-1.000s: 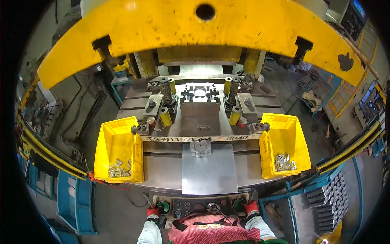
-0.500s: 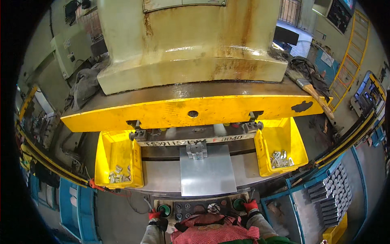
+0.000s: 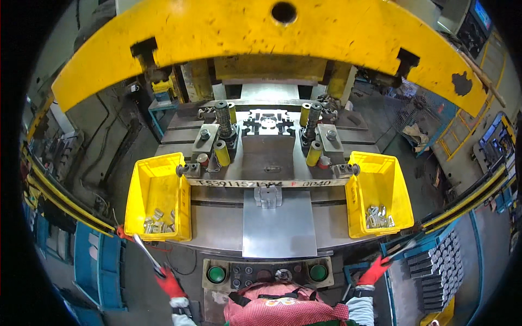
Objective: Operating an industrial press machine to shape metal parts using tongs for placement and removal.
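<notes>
My left hand (image 3: pixel 171 283), in a red glove, is closed around long silver tongs (image 3: pixel 143 249) that point up toward the left yellow bin (image 3: pixel 142 195). On the other side my right hand (image 3: pixel 374 270), gloved in red too, grips a second pair of silver tongs (image 3: pixel 401 249) pointing outward below the right yellow bin (image 3: pixel 356 217). Between the hands is a control panel (image 3: pixel 239 282) with a green button (image 3: pixel 216 274) on the left and another green button (image 3: pixel 318 273) on the right. Neither hand touches them.
A raised yellow press beam (image 3: pixel 228 32) spans the top above the die (image 3: pixel 267 122). A flat metal sheet (image 3: pixel 280 228) lies on the press bed, a small metal block (image 3: pixel 268 196) at its far end. Both bins hold small metal parts. Stacked dark parts (image 3: pixel 435 271) lie at right.
The yellow beam has risen, uncovering the die and its guide posts. Both hands have left the green buttons and moved outward, the tongs now plainly visible in them.
</notes>
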The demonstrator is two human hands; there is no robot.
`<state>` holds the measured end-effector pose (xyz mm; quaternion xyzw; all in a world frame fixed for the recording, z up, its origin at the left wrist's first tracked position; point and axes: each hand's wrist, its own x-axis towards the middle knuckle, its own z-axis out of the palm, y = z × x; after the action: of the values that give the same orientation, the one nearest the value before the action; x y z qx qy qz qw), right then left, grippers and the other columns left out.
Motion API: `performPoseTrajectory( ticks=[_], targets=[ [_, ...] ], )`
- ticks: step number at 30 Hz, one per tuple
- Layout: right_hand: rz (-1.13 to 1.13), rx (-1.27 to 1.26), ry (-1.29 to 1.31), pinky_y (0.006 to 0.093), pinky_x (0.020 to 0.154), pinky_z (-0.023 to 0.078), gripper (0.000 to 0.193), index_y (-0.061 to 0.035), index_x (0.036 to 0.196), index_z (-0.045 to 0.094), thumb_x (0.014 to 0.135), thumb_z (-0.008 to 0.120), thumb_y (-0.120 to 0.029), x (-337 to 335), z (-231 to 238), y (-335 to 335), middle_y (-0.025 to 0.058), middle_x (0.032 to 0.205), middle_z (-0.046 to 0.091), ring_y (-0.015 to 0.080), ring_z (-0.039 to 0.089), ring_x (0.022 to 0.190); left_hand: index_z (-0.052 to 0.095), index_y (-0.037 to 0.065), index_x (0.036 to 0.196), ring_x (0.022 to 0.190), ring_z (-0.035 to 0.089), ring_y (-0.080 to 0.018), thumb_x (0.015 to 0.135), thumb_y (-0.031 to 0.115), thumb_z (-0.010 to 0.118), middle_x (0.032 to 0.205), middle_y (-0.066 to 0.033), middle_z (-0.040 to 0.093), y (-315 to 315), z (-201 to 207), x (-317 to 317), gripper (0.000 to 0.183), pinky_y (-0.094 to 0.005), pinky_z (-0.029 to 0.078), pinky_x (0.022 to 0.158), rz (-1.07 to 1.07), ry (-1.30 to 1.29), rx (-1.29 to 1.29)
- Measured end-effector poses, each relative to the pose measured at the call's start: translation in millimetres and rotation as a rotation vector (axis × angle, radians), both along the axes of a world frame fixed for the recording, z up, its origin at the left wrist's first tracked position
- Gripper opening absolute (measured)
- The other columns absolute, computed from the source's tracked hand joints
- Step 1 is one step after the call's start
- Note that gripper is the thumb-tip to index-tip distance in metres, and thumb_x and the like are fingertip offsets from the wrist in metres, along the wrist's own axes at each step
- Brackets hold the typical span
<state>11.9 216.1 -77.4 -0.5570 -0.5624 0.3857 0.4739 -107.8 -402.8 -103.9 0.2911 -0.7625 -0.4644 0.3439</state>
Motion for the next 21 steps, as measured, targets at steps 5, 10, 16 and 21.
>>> performPoseTrajectory(
  ticks=[5, 10, 16, 21],
  targets=[
    [0.794, -0.099, 0.316, 0.0296, 0.084, 0.036, 0.054, -0.0026, 0.123, 0.029, 0.076, 0.054, -0.012, -125.9, 145.1, -59.7, 0.0145, 0.114, 0.043, 0.0220, 0.044, 0.100, 0.038, 0.001, 0.114, 0.094, 0.047, -0.0127, 0.073, -0.003, 0.054, 0.112, -0.0084, 0.044, 95.3, 174.6, -122.5, 0.045, -0.0246, 0.040, 0.080, -0.713, 0.182, 0.374],
    [1.441, 0.089, 0.124, 0.0258, 0.076, 0.038, 0.047, -0.0015, 0.114, 0.040, 0.073, 0.058, -0.015, -277.9, 193.7, -109.8, 0.0083, 0.100, 0.053, 0.0127, 0.048, 0.091, 0.053, 0.009, 0.084, 0.052, 0.046, -0.0058, 0.074, 0.023, 0.060, 0.061, 0.0009, 0.050, 237.0, 239.7, -241.8, 0.018, -0.0217, 0.036, 0.042, -1.169, -0.315, 0.663],
    [1.431, 0.107, -0.234, 0.0280, 0.076, 0.039, 0.054, 0.0009, 0.112, 0.040, 0.068, 0.062, -0.023, -418.8, 151.7, -107.6, 0.0127, 0.095, 0.056, 0.0173, 0.051, 0.090, 0.052, -0.007, 0.093, 0.060, 0.051, -0.0093, 0.067, 0.034, 0.065, 0.077, -0.0039, 0.058, 330.1, 187.6, -330.2, 0.049, -0.0224, 0.040, 0.055, -1.249, -0.340, 0.442],
    [1.260, 0.132, 0.003, 0.0265, 0.074, 0.039, 0.055, 0.0009, 0.116, 0.036, 0.071, 0.061, -0.019, -316.8, 213.3, -129.5, 0.0077, 0.091, 0.055, 0.0159, 0.051, 0.085, 0.055, 0.007, 0.091, 0.058, 0.046, -0.0059, 0.072, 0.021, 0.063, 0.072, 0.0024, 0.053, 278.3, 196.0, -289.3, 0.025, -0.0210, 0.038, 0.050, -1.009, -0.060, 0.565]
  ],
)
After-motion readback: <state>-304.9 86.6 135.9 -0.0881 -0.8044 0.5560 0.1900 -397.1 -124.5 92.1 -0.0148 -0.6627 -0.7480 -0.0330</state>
